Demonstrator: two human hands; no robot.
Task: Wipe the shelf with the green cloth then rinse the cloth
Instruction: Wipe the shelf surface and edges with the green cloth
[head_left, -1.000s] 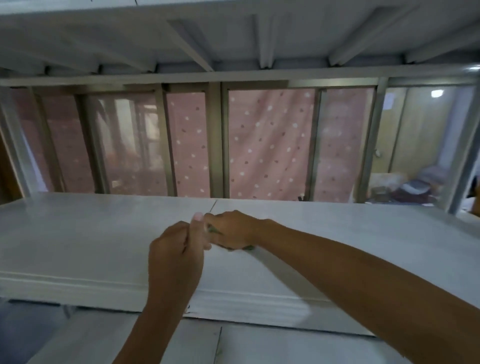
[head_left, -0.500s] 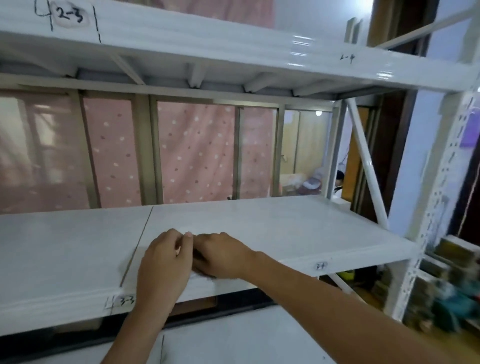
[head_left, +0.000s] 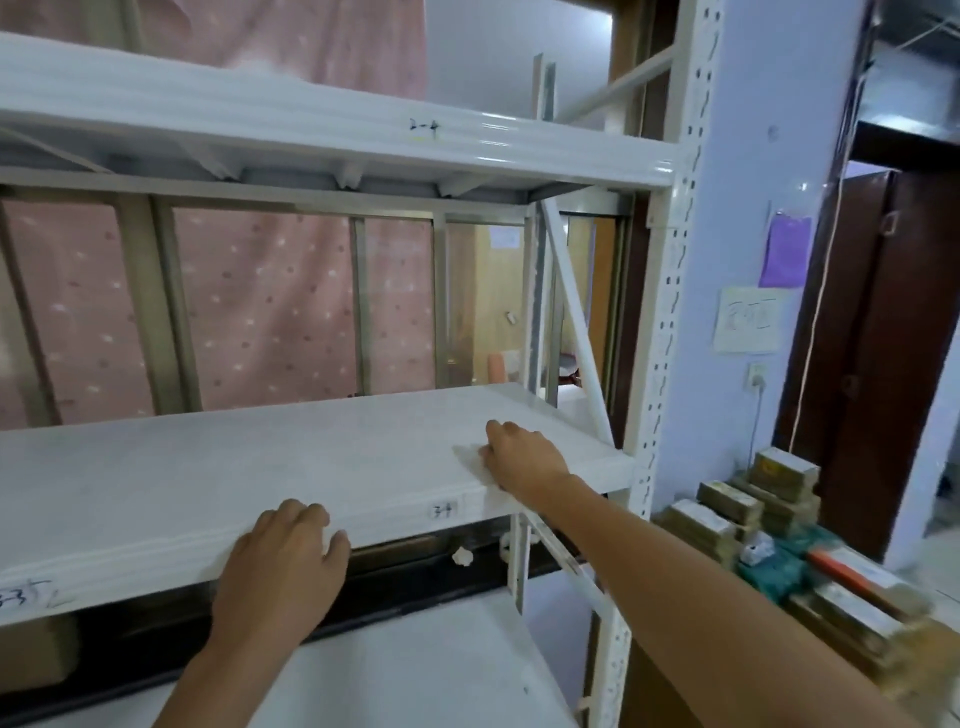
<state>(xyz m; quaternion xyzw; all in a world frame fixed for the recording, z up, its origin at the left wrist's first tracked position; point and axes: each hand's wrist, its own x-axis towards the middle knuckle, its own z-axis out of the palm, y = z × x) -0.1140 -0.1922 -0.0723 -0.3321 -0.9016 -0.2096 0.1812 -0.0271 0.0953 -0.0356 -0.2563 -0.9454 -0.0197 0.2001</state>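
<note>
On the white metal shelf (head_left: 260, 467) my left grip (head_left: 283, 566) rests spread at its lip; whether my right grip (head_left: 524, 462) pinches anything, I cannot tell.

cloth (head_left: 468, 458): nearly all hidden under the right hand (head_left: 524, 461)
shelf (head_left: 208, 467): cut off at the left edge
boxes (head_left: 727, 519), near right: blurred, markings unreadable

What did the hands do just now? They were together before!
They parted. The right hand slid to the right end of the shelf, a pale bit of cloth showing under it. The left hand let go and rests on the front edge. The shelf itself stayed put.
</note>
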